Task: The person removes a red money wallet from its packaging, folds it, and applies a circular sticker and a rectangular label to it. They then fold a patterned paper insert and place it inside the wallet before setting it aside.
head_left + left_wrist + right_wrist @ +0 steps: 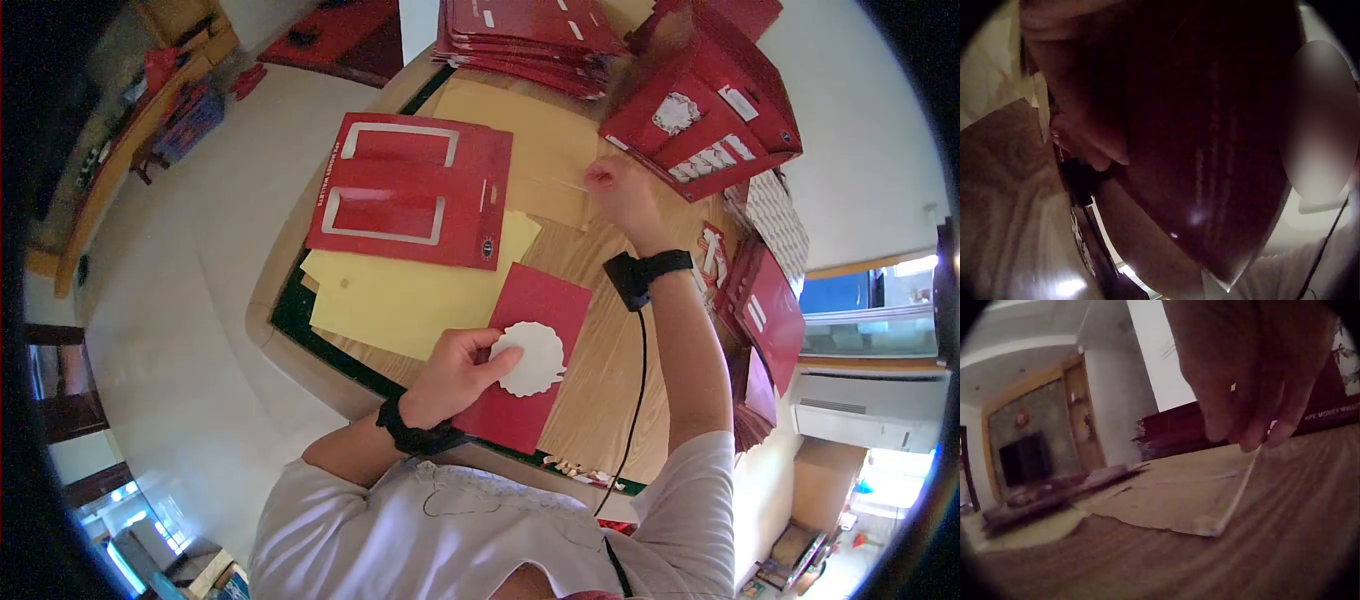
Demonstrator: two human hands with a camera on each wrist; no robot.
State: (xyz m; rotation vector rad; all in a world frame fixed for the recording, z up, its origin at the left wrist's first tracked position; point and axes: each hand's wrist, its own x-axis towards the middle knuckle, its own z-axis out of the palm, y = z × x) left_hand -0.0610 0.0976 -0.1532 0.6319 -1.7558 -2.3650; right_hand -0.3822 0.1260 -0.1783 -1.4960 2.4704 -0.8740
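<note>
My left hand [462, 370] grips a red card [520, 425] with a white scalloped paper round [535, 362] on top. The thumb presses the round's left edge, and in the left wrist view fingers [1094, 147] show at the dark underside of the card. Farther off, beside a tall red printed box [640, 110], is my right hand [625, 200]. Its fingers point down in the right wrist view, tips close together at the corner of a tan paper sheet [1179, 497]. I cannot tell whether they pinch anything.
A red printed wallet pack with two cut-out windows [400, 190] lies left on yellow sheets [400, 310]. Stacked red packs [530, 40] stand at the back. More red packs [765, 300] line the right side, and small paper scraps [580, 470] lie at the near edge.
</note>
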